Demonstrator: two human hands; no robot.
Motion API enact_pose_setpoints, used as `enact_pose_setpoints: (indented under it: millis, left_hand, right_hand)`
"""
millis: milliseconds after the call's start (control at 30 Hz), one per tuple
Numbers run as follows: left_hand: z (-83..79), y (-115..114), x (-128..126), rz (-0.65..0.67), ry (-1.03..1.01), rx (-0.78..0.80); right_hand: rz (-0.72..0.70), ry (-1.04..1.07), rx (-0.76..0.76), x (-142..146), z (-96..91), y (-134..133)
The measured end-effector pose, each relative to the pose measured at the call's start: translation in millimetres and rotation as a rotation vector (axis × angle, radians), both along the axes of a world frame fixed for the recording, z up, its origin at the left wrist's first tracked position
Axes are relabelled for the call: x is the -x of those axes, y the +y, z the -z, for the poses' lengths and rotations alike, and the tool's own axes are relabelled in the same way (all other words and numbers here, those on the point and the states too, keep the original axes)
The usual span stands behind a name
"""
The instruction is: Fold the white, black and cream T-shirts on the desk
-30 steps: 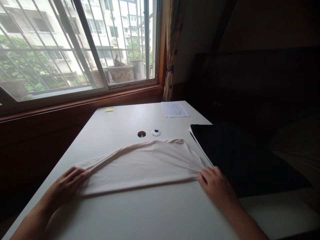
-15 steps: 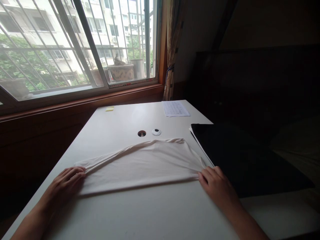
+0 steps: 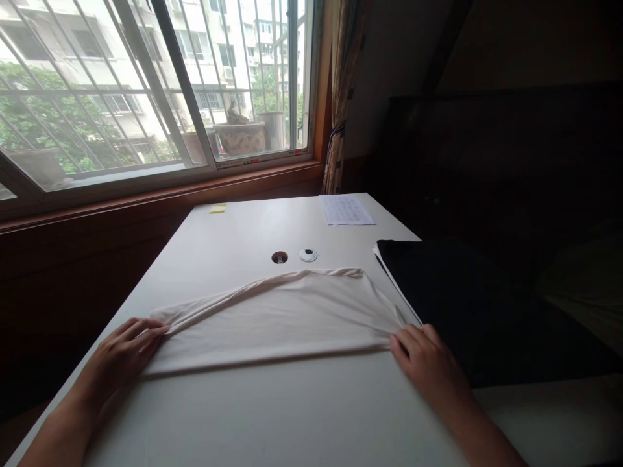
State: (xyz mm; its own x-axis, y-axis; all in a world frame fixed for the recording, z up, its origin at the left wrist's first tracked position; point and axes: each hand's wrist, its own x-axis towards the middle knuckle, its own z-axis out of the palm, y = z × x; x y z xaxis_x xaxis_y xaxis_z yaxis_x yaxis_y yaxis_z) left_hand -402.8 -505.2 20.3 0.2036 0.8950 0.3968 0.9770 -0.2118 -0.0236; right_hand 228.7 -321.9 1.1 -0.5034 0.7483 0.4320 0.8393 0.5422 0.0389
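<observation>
A white cloth garment [image 3: 287, 314], folded into a long wide strip, lies across the white table [image 3: 272, 415]. Its far edge is rolled and bunched, and creases fan toward its right end. My left hand [image 3: 129, 350] is closed on the left end of the fabric, fingers pinching its upper layer. At the opposite end, my right hand [image 3: 418, 350] grips the right corner, with the cloth pulled into wrinkles at the fingers. The thumbs are partly hidden.
Black folded fabric [image 3: 477, 311] lies along the table's right side, close to my right hand. Behind the garment are a round table hole [image 3: 280, 257] and a white cap [image 3: 307, 255]. Printed sheets [image 3: 347, 209] and yellow sticky notes [image 3: 217, 209] lie farther back, below a barred window [image 3: 160, 84].
The view has shifted slightly, moving everything a little to the right in the picture. Both hands keep their hold at the garment's ends, and the cloth looks nearly the same.
</observation>
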Motion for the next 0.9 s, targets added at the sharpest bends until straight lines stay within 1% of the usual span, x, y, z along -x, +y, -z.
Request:
enact_pose_setpoints:
  millis: [100,200,333,433,533,600,667,733,800,900]
  left_hand:
    - [-3.3,0,-4,0.008,-0.041,0.027]
    - [-3.2,0,-4,-0.004,-0.045,0.001]
    - [-2.0,1,-1,-0.120,0.011,-0.121]
    - [-9.2,10,2,-0.206,0.020,-0.172]
    - [-23.1,31,7,-0.248,-0.014,-0.141]
    - [-30.7,51,12,-0.285,-0.034,-0.104]
    - [-33.1,74,20,-0.347,-0.053,-0.062]
    - [-28.9,95,29,-0.410,-0.086,0.005]
    - [-19.6,112,38,-0.454,-0.150,0.084]
    - [-2.4,121,51,-0.482,-0.276,0.115]
  right_hand:
    - [-0.001,0.000,-0.003,0,0.4,0]
    - [0.004,0.017,0.002,0,0.2,0]
    - [0.007,0.023,0.016,1,-0.5,0]
    - [0.007,0.014,0.016,1,-0.9,0]
    - [0.009,0.014,0.002,1,-0.7,0]
    - [0.013,0.016,-0.007,1,-0.5,0]
    - [0.014,0.017,-0.011,2,-0.5,-1]
    - [0.013,0.016,-0.012,2,-0.8,-1]
    - [0.016,0.016,-0.016,2,-1.1,-2]
    - [0.014,0.013,-0.021,3,-1.5,-2]
